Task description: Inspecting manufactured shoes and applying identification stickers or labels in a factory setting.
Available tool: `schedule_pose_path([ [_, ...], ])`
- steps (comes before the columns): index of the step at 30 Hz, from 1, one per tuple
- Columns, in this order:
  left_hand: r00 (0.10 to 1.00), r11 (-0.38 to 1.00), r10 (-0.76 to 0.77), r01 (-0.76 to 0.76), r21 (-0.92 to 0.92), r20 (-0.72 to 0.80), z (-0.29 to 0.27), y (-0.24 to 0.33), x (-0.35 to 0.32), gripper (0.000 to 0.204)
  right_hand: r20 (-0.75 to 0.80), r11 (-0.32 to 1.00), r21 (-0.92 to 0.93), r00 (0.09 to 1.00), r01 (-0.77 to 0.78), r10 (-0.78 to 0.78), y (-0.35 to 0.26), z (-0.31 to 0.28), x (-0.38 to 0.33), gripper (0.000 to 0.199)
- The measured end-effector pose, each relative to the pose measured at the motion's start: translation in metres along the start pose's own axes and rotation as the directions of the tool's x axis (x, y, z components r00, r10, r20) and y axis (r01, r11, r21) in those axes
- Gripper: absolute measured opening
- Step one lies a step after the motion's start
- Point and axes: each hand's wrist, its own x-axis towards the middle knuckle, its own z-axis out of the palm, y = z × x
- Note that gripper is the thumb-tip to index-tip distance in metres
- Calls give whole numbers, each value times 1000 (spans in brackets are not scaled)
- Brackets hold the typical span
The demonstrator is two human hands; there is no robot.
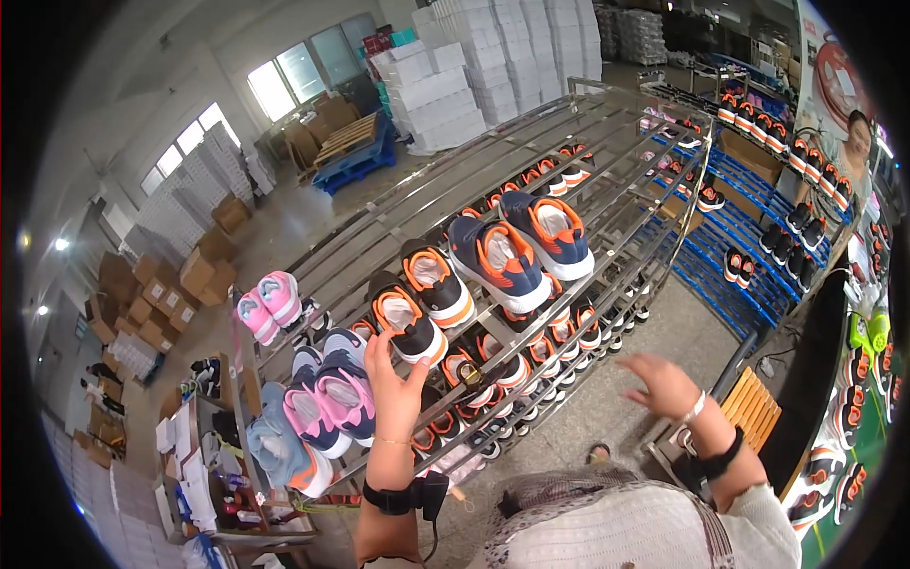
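My left hand (394, 384) is at the near end of a metal rack, its fingers and thumb around the heel of a black sneaker (396, 308) with orange lining and white sole. A matching black sneaker (438, 284) sits right beside it. Further right stand two larger navy-and-orange sneakers (495, 261). To the left of my hand are pink-and-navy sneakers (343, 398), and a grey-blue shoe (284, 441) with an orange-and-white sole. My right hand (664, 386) hangs over the floor right of the rack, fingers stretched out, holding nothing.
The rack's rails (379, 213) stretch away, with more shoes on lower tiers. Small pink shoes (270, 305) stand at its left edge. On the right are a blue shoe rack (706, 256), a wooden-slat seat (752, 408) and a green bench (858, 507). Another person (858, 152) stands at far right.
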Motion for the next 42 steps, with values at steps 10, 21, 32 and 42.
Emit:
schedule_pose_path([
  [10,993,993,-46,57,107,-108,12,-3,19,62,-267,986,168,963,21,25,58,-38,157,82],
  [21,985,970,-175,174,168,-11,17,7,57,33,-125,922,305,970,238,-209,82,-33,213,52],
  [32,976,846,-217,168,507,38,-4,-33,140,34,-52,910,354,976,217,-212,54,2,304,47],
  [42,969,785,-239,156,599,61,-71,-164,262,38,-34,914,378,989,145,-142,0,90,459,48],
])
